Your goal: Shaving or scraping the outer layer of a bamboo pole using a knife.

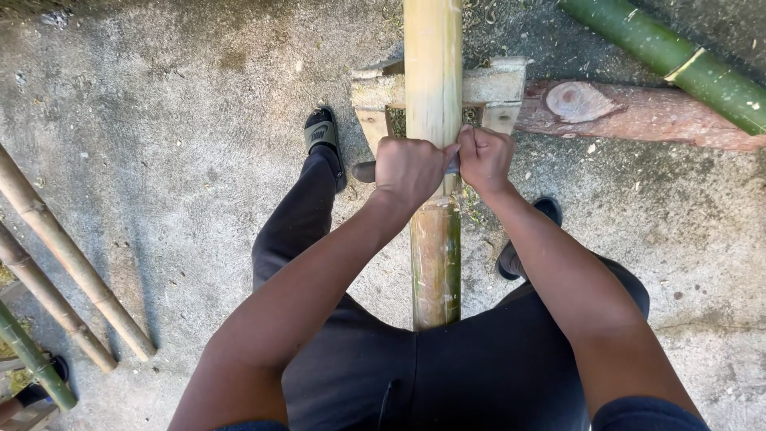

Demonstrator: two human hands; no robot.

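A thick bamboo pole (pixel 433 72) runs away from me between my legs, pale and scraped beyond my hands, greenish-brown nearer my body. It rests in a notched wooden block (pixel 499 88). My left hand (pixel 409 169) is shut on the dark handle of a knife (pixel 364 171) that lies across the pole. My right hand (pixel 483 157) grips the other end of the blade, a sliver of metal showing between the fists. Both fists press against the pole's top side.
A reddish log (pixel 630 112) lies to the right under the block, with a green bamboo pole (pixel 678 60) across it. Three thinner poles (pixel 68 255) lean at the left. My feet in black slippers (pixel 323 132) stand on rough concrete.
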